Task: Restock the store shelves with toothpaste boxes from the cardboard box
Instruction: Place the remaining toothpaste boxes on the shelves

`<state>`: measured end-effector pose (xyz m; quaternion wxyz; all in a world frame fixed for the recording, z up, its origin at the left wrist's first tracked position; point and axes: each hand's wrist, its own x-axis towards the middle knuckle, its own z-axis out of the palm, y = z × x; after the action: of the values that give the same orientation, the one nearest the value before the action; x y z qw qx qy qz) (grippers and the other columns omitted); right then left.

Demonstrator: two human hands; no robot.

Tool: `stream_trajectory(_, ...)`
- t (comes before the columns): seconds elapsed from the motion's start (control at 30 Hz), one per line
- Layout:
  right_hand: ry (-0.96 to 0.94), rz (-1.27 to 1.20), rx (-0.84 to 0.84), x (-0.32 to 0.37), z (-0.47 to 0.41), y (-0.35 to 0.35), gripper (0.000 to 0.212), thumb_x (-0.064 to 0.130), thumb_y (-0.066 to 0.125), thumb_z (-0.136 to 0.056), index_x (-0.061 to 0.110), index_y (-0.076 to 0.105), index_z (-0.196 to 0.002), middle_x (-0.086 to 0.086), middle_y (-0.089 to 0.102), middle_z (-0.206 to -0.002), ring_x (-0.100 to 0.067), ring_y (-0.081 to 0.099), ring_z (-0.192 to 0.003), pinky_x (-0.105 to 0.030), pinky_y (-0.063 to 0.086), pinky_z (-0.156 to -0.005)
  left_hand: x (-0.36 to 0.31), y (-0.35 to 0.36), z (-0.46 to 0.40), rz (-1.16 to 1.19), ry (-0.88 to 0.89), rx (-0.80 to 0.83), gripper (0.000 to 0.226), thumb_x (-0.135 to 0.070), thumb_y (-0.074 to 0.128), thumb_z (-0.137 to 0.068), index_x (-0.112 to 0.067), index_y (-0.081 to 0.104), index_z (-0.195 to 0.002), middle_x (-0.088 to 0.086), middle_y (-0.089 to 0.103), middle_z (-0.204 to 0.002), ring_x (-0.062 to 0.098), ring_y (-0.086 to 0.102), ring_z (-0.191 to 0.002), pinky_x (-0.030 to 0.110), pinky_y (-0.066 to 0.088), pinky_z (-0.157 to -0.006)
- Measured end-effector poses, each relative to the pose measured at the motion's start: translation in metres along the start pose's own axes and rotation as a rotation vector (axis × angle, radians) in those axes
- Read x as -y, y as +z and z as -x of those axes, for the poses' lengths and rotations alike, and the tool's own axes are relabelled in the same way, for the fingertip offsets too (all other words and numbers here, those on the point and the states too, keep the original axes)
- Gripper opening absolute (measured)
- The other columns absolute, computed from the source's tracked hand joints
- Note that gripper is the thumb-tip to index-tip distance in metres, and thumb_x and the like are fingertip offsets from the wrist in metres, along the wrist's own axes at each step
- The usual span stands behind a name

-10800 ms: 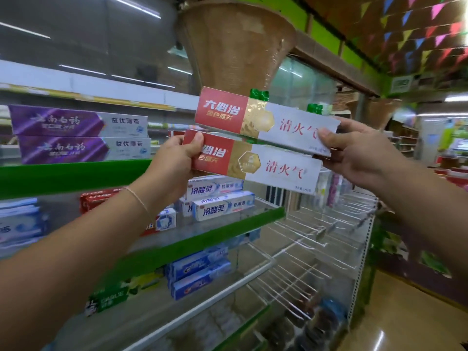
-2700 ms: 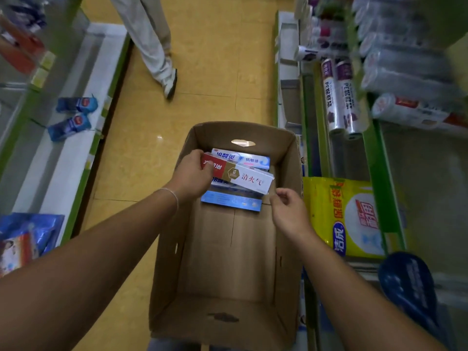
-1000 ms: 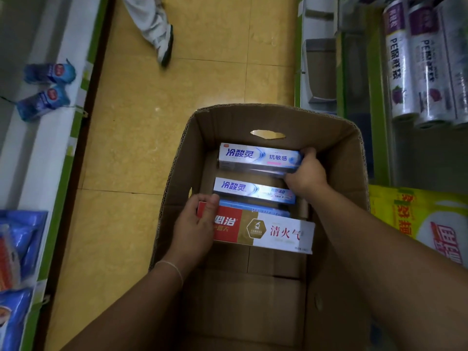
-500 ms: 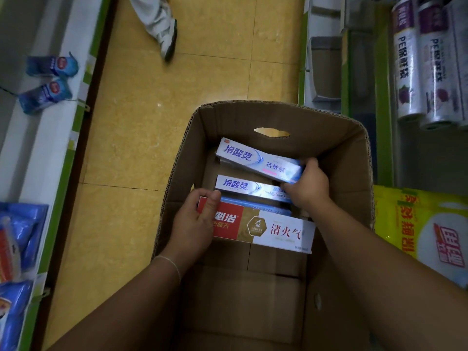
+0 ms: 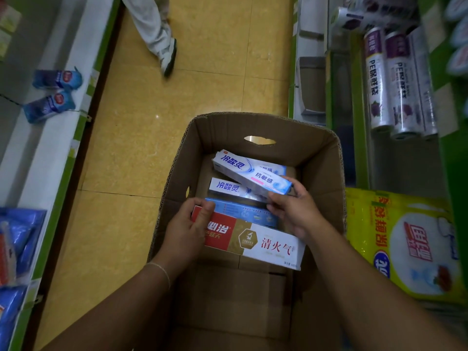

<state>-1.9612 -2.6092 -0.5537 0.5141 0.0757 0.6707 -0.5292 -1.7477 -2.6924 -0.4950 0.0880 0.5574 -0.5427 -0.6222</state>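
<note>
1. Two toothpaste boxes are in hand inside the cardboard box: the red, gold and white box and a white-and-blue box.
2. Left hand grips the red end, thumb curled over its top face.
3. Right hand pinches the white-and-blue box's near end, tilting it above the others.
4. Three more light-coloured boxes lie beneath, among them a blue box.
5. Outward: yellow tiled floor, a yellow bag to the right, film rolls on the shelf, another person's shoe.
</note>
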Motion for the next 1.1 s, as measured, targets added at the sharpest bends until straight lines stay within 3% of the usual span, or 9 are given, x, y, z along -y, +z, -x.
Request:
stream_trajectory(0.1,0.066,-0.135,-0.022,0.001,0.012,-0.002,0.042,-0.007,0.061,-0.09,0.021,0.056,-0.121,-0.011,0.057,-0.127,-0.024,0.061,-0.111,-0.025,0.059,-0.068,0.001,-0.001,0.012,-0.021,-0.006,-0.008,0.026,-0.045,0.048,-0.091,-0.025,0.054,-0.108,-0.003,0.066,-0.097,0.008,0.068,-0.079,0.014,0.05,-0.056)
stream_trajectory(0.27,0.02,-0.17,-0.089,-0.002,0.042,-0.007,0.027,0.003,0.06,-0.095,0.014,0.056,-0.119,-0.016,0.058,-0.128,-0.025,0.061,-0.115,-0.022,0.059,-0.072,-0.001,-0.002,0.037,-0.026,-0.018,-0.006,0.027,-0.048,0.047,-0.089,-0.027,0.054,-0.105,0.0,0.066,-0.098,0.012,0.068,-0.083,0.02,0.051,-0.061)
stream_trajectory(0.4,0.018,-0.213,-0.043,0.007,0.071,-0.018,0.023,0.002,0.058,-0.095,0.017,0.058,-0.113,-0.016,0.06,-0.126,-0.028,0.061,-0.116,-0.028,0.058,-0.078,-0.009,-0.002,0.06,-0.05,-0.003,-0.003,0.028,-0.048,0.046,-0.09,-0.026,0.053,-0.106,-0.001,0.066,-0.096,0.011,0.068,-0.081,0.018,0.051,-0.06)
stream_trajectory(0.47,-0.006,-0.205,-0.003,0.015,0.088,-0.024,0.027,0.003,0.058,-0.096,0.015,0.057,-0.119,-0.016,0.06,-0.127,-0.029,0.061,-0.117,-0.028,0.058,-0.076,-0.015,-0.002,0.07,-0.05,0.017,-0.001,0.024,-0.046,0.047,-0.093,-0.027,0.053,-0.105,-0.001,0.066,-0.096,0.009,0.068,-0.08,0.016,0.051,-0.059)
stream_trajectory(0.57,-0.074,-0.2,0.039,0.03,0.116,-0.028,0.03,0.003,0.056,-0.097,0.012,0.054,-0.125,-0.016,0.061,-0.125,-0.026,0.064,-0.11,-0.026,0.057,-0.074,-0.027,-0.003,0.086,-0.031,0.058,-0.005,0.025,-0.044,0.048,-0.095,-0.024,0.055,-0.108,0.0,0.068,-0.095,0.009,0.07,-0.078,0.016,0.051,-0.059)
stream_trajectory(0.8,-0.202,-0.246,0.126,0.067,0.187,-0.028,0.021,0.003,0.056,-0.096,0.017,0.059,-0.111,-0.014,0.066,-0.115,-0.027,0.066,-0.1,-0.029,0.055,-0.072,-0.074,-0.019,0.119,-0.045,0.189,-0.021,0.022,-0.045,0.047,-0.096,-0.026,0.054,-0.104,-0.004,0.067,-0.09,0.001,0.068,-0.07,0.012,0.048,-0.054)
stream_trajectory(0.97,-0.322,-0.283,0.13,0.091,0.242,-0.021,0.023,0.002,0.055,-0.096,0.018,0.059,-0.112,-0.014,0.067,-0.113,-0.025,0.066,-0.09,-0.03,0.053,-0.072,-0.117,-0.048,0.133,-0.034,0.268,0.002,0.025,-0.048,0.048,-0.094,-0.025,0.057,-0.1,0.0,0.069,-0.086,0.016,0.069,-0.078,0.026,0.05,-0.063)
stream_trajectory(1.1,-0.449,-0.3,0.107,0.102,0.288,-0.015,0.024,0.0,0.057,-0.094,0.018,0.059,-0.11,-0.016,0.067,-0.115,-0.028,0.064,-0.089,-0.031,0.051,-0.07,-0.15,-0.072,0.143,0.013,0.358,0.041,0.021,-0.04,0.046,-0.099,-0.022,0.057,-0.098,0.006,0.066,-0.085,0.012,0.062,-0.069,0.024,0.05,-0.059)
